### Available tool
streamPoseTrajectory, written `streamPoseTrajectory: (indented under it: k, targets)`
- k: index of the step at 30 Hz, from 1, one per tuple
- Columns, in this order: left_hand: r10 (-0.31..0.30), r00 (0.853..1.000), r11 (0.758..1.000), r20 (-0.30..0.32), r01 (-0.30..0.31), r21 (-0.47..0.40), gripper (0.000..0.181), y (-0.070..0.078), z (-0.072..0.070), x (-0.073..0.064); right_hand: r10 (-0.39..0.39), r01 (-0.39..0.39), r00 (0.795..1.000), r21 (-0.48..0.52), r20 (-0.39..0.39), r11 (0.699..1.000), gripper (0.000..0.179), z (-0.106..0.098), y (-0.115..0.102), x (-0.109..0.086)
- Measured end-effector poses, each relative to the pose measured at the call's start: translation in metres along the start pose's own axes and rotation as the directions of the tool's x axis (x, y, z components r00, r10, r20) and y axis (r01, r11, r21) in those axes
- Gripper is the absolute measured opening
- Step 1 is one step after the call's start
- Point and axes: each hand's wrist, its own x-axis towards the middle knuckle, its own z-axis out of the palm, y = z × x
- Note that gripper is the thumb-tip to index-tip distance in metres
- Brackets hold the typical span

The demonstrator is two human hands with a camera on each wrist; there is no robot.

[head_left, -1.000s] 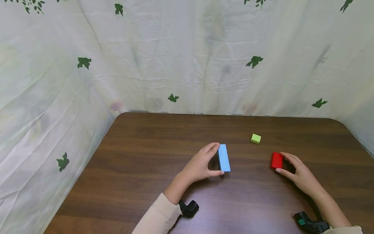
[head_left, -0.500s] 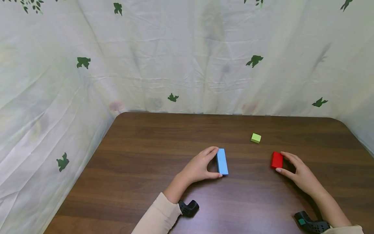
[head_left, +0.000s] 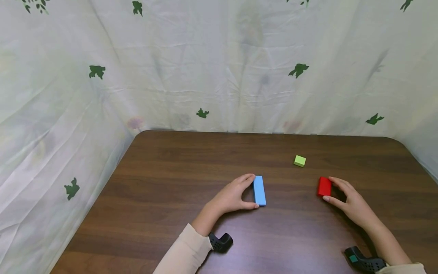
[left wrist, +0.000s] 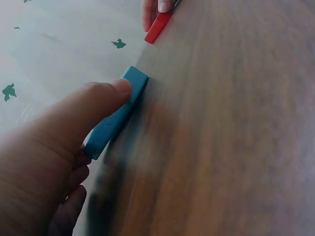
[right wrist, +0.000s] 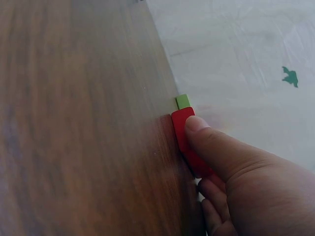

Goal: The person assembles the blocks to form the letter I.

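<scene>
Head view, left to right: white curtain (head_left: 61, 114) with green leaf prints wraps the left side and back of the dark wood table (head_left: 164, 179).

Left hand (head_left: 230, 198) sits at table centre, grip pinching the blue block (head_left: 259, 190): forefinger on its far end, thumb on its near end, from the block's left side. Block is long, lying flat on the table, long axis running away from the person. Left wrist view confirms it: thumb (left wrist: 98, 105) pressed along the blue block (left wrist: 115, 118), other fingers curled behind and mostly hidden. Black wrist mount (head_left: 220, 242) shows under the cream sleeve (head_left: 184, 255).

Small green cube (head_left: 299, 161) stands alone further back, between the two hands, touching nothing.

Right hand (head_left: 352, 205) grips the red block (head_left: 324, 186) from its right side, thumb at the near end, fingers round the far end. Red block rests on the table, well apart from the blue one. Right wrist view: thumb (right wrist: 216, 147) lies over the red block (right wrist: 187, 137), green cube (right wrist: 183, 101) just past it, looks near but not touching per head view. Second black wrist mount (head_left: 362, 262) at the bottom right edge.
</scene>
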Motion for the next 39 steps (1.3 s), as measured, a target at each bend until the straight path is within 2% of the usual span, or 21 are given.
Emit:
streamPoseTrajectory:
  k: [8, 14, 21, 26, 35, 39]
  targets:
    - [-0.003, 1.000, 1.000, 0.025, 0.004, -0.027, 0.085, -0.003, 0.001, 0.000, 0.002, -0.002, 1.000, 0.005, 0.004, 1.000, 0.066, 0.001, 0.001, 0.000]
    - [0.003, 1.000, 0.999, 0.012, -0.002, -0.039, 0.086, -0.004, 0.001, -0.001, -0.009, 0.009, 1.000, 0.003, -0.013, 1.000, 0.068, 0.001, 0.001, 0.000]
    - [-0.017, 1.000, 0.999, -0.004, 0.016, -0.033, 0.073, -0.005, 0.002, -0.001, 0.002, -0.002, 1.000, -0.005, 0.002, 1.000, 0.069, 0.000, -0.001, -0.001]
    - [-0.027, 1.000, 0.999, -0.012, 0.027, -0.029, 0.069, -0.005, 0.002, -0.001, 0.001, -0.001, 1.000, -0.009, -0.023, 1.000, 0.066, 0.001, -0.003, -0.001]
    - [-0.016, 1.000, 1.000, -0.026, 0.016, -0.019, 0.069, -0.006, 0.004, 0.000, 0.086, -0.086, 0.995, -0.004, -0.055, 0.996, 0.067, 0.000, -0.008, -0.003]
    - [-0.020, 1.000, 1.000, -0.024, 0.019, -0.022, 0.070, -0.006, 0.003, 0.000, 0.100, -0.100, 0.992, 0.015, -0.072, 0.995, 0.070, -0.002, -0.010, -0.003]
